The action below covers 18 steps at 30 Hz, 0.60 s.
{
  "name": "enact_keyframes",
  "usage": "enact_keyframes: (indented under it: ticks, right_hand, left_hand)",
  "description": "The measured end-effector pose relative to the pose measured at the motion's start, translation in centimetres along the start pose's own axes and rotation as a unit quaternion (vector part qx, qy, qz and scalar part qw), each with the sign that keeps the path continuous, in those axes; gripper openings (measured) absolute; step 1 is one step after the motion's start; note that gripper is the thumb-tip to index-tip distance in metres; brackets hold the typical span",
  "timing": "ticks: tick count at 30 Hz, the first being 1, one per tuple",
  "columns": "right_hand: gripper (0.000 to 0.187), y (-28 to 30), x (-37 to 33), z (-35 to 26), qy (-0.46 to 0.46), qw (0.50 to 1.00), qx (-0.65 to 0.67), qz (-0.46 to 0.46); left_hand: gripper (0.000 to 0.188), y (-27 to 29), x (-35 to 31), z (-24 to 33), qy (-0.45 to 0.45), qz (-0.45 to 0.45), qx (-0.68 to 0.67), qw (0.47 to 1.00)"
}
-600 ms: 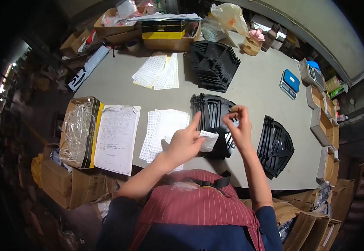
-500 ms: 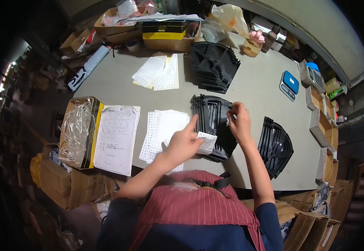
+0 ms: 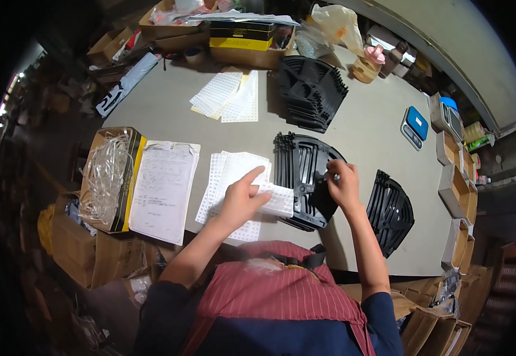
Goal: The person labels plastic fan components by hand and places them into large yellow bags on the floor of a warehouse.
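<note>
My left hand (image 3: 238,200) grips a small white sheet of printed stickers (image 3: 279,203) between thumb and fingers, its index finger stretched out. That sheet reaches over the near left edge of a stack of black slatted plastic parts (image 3: 303,160) lying in front of me. At the right side of this stack my right hand (image 3: 345,186) is closed in a pinch just over the top part. Whatever lies between its fingertips is too small or hidden to tell. More sticker sheets (image 3: 234,169) lie fanned out just left of the stack, partly behind my left hand.
Beyond stands a taller black stack (image 3: 312,95); a smaller one (image 3: 389,212) lies right. Farther back are more sticker sheets (image 3: 239,98). Left are a written notebook (image 3: 164,190) and a box of clear strips (image 3: 108,178). A small blue scale (image 3: 415,126) and open cardboard trays (image 3: 456,190) line the right.
My left hand has drawn left with the sticker sheet, away from the middle of the stack. My right hand has come slightly nearer to me, still pinched. The whole view has shifted a little.
</note>
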State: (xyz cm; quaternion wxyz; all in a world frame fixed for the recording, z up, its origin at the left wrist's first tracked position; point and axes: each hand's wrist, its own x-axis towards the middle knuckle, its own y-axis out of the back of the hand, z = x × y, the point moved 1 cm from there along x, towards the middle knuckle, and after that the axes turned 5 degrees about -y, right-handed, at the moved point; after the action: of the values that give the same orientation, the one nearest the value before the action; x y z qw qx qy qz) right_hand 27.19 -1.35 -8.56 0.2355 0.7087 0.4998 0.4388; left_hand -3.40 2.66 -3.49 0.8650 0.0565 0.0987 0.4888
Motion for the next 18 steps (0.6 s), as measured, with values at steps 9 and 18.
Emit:
enact_keyframes:
  ticks: [9,18]
  right_hand:
    - [0.031,-0.1,-1.1,1.0,-0.176,0.981,0.071,-0.029]
    - [0.035,-1.0,-2.4,-0.6,0.045,0.995,-0.087,-0.018]
  left_hand:
    - [0.064,-2.0,0.6,0.9,-0.018,-0.036,0.025,0.999]
    - [0.063,-2.6,0.6,0.8,-0.015,-0.031,0.032,0.999]
